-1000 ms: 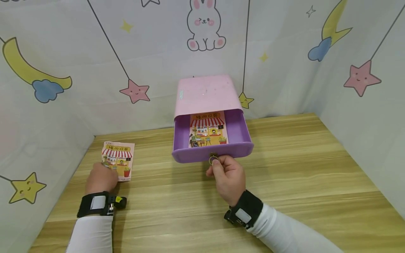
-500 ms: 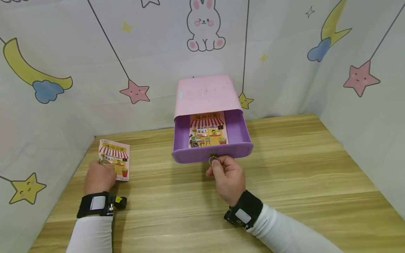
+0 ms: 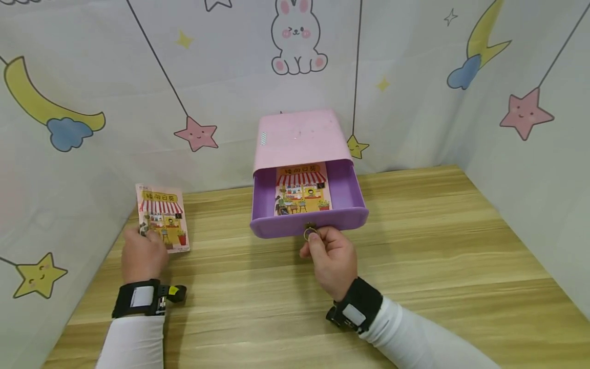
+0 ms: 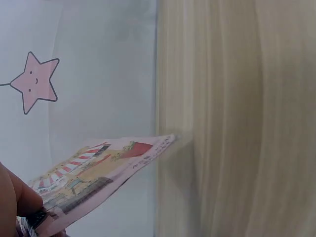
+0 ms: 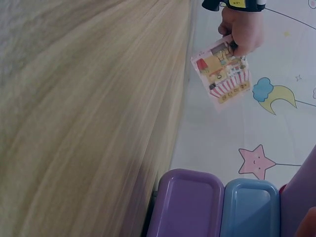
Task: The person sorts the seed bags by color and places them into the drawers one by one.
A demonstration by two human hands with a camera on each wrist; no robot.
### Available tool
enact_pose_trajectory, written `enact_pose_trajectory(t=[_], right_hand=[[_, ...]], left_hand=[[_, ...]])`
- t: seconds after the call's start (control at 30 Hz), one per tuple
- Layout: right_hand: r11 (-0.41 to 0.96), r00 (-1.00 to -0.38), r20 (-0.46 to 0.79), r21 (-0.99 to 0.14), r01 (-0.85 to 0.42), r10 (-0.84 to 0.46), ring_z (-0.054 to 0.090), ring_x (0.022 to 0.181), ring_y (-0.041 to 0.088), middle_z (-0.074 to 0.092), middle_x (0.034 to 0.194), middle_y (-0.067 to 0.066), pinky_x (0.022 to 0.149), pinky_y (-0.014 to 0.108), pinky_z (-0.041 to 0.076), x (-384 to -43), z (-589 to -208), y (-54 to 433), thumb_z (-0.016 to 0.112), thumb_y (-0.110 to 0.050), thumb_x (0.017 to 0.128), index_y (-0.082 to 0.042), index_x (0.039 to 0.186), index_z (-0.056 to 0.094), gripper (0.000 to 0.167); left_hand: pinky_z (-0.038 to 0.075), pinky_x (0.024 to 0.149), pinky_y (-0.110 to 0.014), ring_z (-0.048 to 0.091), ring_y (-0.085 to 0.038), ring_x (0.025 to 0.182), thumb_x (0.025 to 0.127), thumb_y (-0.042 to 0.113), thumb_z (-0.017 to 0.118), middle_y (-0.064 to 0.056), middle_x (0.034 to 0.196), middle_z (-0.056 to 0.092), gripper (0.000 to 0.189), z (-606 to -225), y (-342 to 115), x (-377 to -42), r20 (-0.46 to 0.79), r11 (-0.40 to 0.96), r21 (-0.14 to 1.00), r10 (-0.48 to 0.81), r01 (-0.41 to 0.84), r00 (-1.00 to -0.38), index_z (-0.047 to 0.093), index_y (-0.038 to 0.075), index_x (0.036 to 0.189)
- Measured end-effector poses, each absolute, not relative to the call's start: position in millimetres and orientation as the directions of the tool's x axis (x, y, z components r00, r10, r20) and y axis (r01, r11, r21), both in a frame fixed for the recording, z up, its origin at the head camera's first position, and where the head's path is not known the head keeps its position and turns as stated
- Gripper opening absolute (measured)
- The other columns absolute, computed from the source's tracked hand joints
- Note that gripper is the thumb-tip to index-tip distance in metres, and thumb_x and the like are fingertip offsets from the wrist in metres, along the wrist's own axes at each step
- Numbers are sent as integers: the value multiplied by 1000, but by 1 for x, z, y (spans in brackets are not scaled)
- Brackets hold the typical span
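My left hand [image 3: 144, 256] pinches the lower left part of a sunflower seed packet [image 3: 163, 212], printed with a striped-awning shop. The right wrist view shows this packet [image 5: 231, 84] tilted up and away from the tabletop. With thumb and forefinger, my right hand [image 3: 334, 261] holds the small metal ring pull [image 3: 306, 234] of a purple drawer [image 3: 276, 228]. The drawer is pulled out of its pink cabinet [image 3: 301, 136]. Inside it lies a matching seed packet [image 3: 303, 189], its top edge close under the cabinet's lip.
Below the pulled-out drawer, the right wrist view shows a blue drawer front [image 5: 252, 210] and another purple drawer front [image 5: 190, 205]. The cabinet stands near the back of the wood-grain table [image 3: 438, 246], against a patterned cloth wall [image 3: 401, 118].
The seed packet in my left hand has risen and tilted up, shifting slightly left and away from me. My right hand and the drawer have stayed in place.
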State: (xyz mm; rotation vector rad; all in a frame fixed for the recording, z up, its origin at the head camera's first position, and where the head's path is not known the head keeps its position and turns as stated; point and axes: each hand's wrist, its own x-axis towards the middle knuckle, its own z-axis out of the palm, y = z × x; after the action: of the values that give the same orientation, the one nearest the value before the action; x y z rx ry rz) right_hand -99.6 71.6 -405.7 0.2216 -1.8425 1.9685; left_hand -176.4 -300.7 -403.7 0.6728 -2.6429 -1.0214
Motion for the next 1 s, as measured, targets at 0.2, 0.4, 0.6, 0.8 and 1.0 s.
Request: enact_pose_trajectory(t=[0.2, 0.4, 0.6, 0.8, 1.0], right_hand=[[-29, -891, 407, -907, -421, 200, 68, 64, 9, 68, 70, 23, 65, 27, 60, -100, -406, 71, 57, 3, 102, 6, 83, 62, 20], [-42, -890, 412, -903, -427, 196, 67, 63, 8, 66, 69, 24, 65, 26, 61, -100, -406, 71, 57, 4, 101, 7, 82, 62, 20], [-31, -885, 421, -900, -435, 199, 67, 63, 8, 67, 68, 23, 65, 26, 61, -101, -407, 71, 57, 4, 101, 6, 81, 62, 21], [-34, -887, 418, -901, -432, 198, 67, 63, 9, 67, 69, 23, 65, 27, 62, -101, -406, 71, 57, 4, 101, 6, 82, 62, 20], [-44, -894, 402, -907, -418, 199, 67, 63, 9, 67, 69, 24, 65, 27, 62, -100, -406, 71, 57, 4, 101, 7, 82, 62, 20]], left_hand=[[52, 88, -57, 60, -47, 122, 112, 27, 34, -33, 141, 56, 51, -397, -294, -175, 116, 630, 726, -508, -276, -853, 39, -7, 150], [51, 77, -45, 62, -42, 113, 112, 28, 40, -30, 131, 62, 46, -389, -285, -172, 204, 652, 726, -509, -219, -836, 49, -7, 141], [45, 74, -36, 63, -39, 113, 113, 31, 38, -28, 131, 63, 46, -381, -278, -169, 240, 645, 742, -511, -183, -826, 51, -6, 138], [41, 70, -26, 63, -32, 109, 113, 32, 31, -25, 131, 65, 49, -371, -270, -166, 260, 622, 772, -498, -131, -827, 50, -2, 144], [39, 63, -19, 55, -13, 85, 114, 32, 32, -19, 121, 68, 48, -362, -259, -160, 340, 631, 775, -474, -44, -813, 55, 1, 143]])
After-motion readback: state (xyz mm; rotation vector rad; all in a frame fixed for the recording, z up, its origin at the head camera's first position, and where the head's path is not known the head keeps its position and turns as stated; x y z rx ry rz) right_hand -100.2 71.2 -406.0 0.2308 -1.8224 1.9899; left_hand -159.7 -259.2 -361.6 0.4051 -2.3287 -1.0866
